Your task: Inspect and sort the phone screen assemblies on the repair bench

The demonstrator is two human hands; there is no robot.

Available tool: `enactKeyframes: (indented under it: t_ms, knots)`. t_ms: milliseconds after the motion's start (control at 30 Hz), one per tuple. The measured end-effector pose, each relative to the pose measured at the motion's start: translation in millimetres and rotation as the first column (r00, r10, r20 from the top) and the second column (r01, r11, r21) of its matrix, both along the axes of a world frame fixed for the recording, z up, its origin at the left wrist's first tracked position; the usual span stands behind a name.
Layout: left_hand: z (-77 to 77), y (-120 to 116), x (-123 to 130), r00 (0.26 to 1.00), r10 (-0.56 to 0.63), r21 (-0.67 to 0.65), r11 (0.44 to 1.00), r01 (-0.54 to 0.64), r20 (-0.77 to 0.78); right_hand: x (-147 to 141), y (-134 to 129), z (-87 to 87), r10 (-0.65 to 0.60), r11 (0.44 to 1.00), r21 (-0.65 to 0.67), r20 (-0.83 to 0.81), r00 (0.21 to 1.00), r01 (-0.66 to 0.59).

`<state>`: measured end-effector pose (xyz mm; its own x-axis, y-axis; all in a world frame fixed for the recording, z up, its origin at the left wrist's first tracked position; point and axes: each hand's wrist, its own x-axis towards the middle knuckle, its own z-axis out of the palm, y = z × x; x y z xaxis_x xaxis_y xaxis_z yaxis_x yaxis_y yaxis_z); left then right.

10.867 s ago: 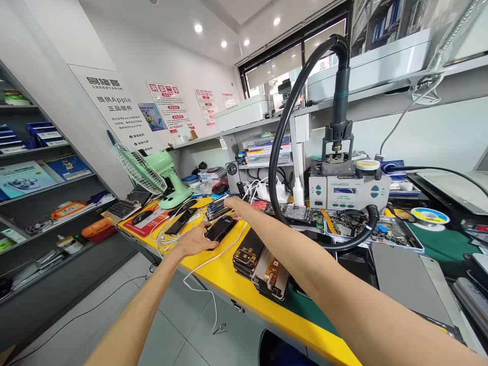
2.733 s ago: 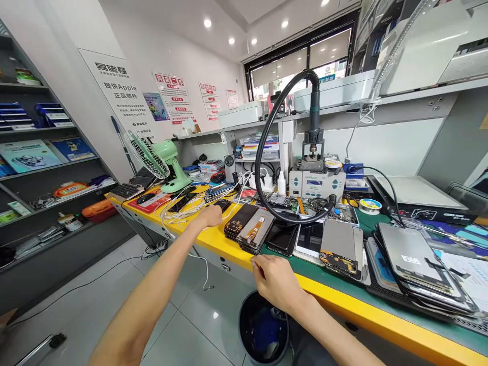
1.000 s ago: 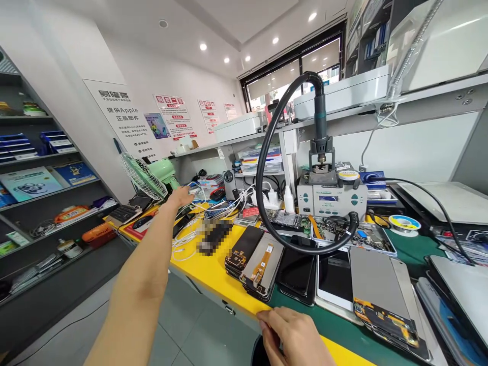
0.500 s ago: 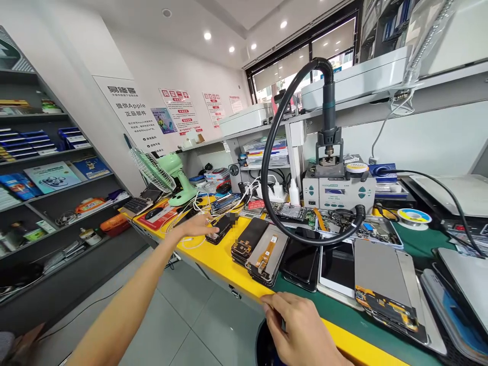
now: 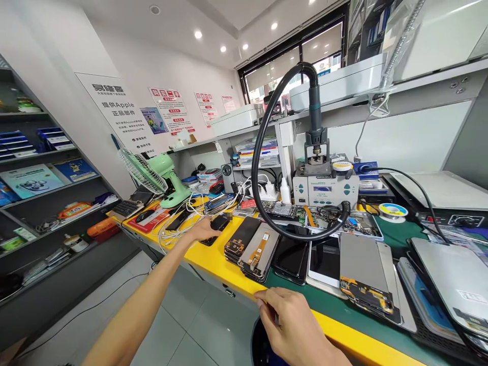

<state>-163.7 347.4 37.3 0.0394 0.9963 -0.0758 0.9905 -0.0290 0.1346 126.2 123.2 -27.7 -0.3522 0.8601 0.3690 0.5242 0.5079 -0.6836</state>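
Note:
My left hand (image 5: 202, 230) reaches out to a small stack of black phones (image 5: 218, 223) on the yellow part of the bench. Its thumb lies along the near side and the fingers go over the far left side, partly hidden. Closer to me, my right hand (image 5: 287, 317) is closed at the bench's front edge, fingers curled and thumb pressed in; whatever it may hold is hidden. Between the hands lies a pile of removed phone screens (image 5: 260, 251), grey backs up with orange flex cables. Black-glass phones (image 5: 292, 254) sit just right of it.
A hot-air station (image 5: 326, 188) stands behind, its black hose (image 5: 254, 157) looping over the bench. A tray of circuit boards (image 5: 375, 226), a solder spool (image 5: 392, 211), white cables (image 5: 168, 231) and a green fan (image 5: 171, 178) are around. Below the edge is a dark bin (image 5: 259, 340).
My left hand has moved right, further over the black phones. The right hand stays closed at the bench edge. The camera view has shifted slightly to the right.

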Motion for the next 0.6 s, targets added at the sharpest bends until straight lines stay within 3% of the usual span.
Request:
enactKeyframes:
  t_ms: [367, 600]
  knots:
    - [-7.2, -11, 3, 1.000, -0.008, 0.002, 1.000, 0.008, -0.020, 1, 0, -0.4, -0.014, 1.000, 0.024, 0.021, 1.000, 0.013]
    - [3.8, 10, 26, 0.994, 0.076, -0.065, 0.995, -0.081, -0.073, 0, -1, -1.7, -0.019, 1.000, 0.021, 0.014, 1.000, 0.018]
